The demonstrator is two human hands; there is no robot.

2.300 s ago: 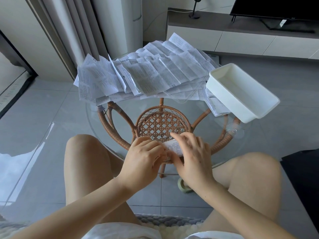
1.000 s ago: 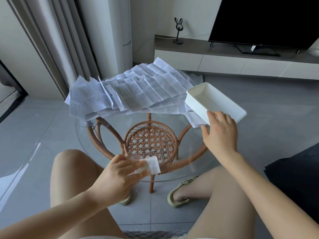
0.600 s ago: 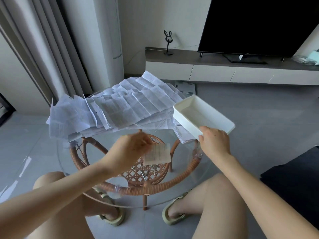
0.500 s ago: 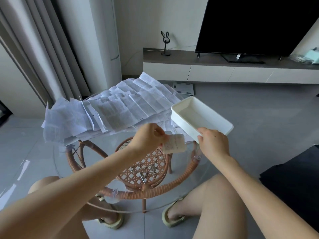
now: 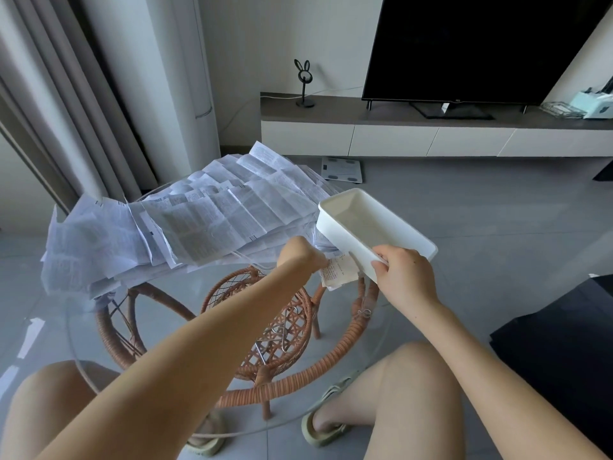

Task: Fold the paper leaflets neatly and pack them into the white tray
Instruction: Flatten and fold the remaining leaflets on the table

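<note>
A spread of unfolded printed leaflets [image 5: 185, 227] covers the far half of a round glass table. At the table's right stands a white rectangular tray [image 5: 345, 237], with nothing visible inside it. My right hand [image 5: 403, 275] grips the tray's near corner. My left hand [image 5: 300, 257] pinches a small folded leaflet [image 5: 340, 273] and holds it just below and left of that near corner, close to my right hand.
The glass table top [image 5: 166, 327] rests on a rattan frame [image 5: 285, 330] between my bare knees. A low TV bench [image 5: 431, 127] with a black screen stands behind. A bathroom scale [image 5: 341, 167] lies on the grey floor. Curtains hang at the left.
My left hand has carried the folded leaflet from near my lap up and right to the tray's near corner. My right hand has stayed on the tray. The camera has tilted up.
</note>
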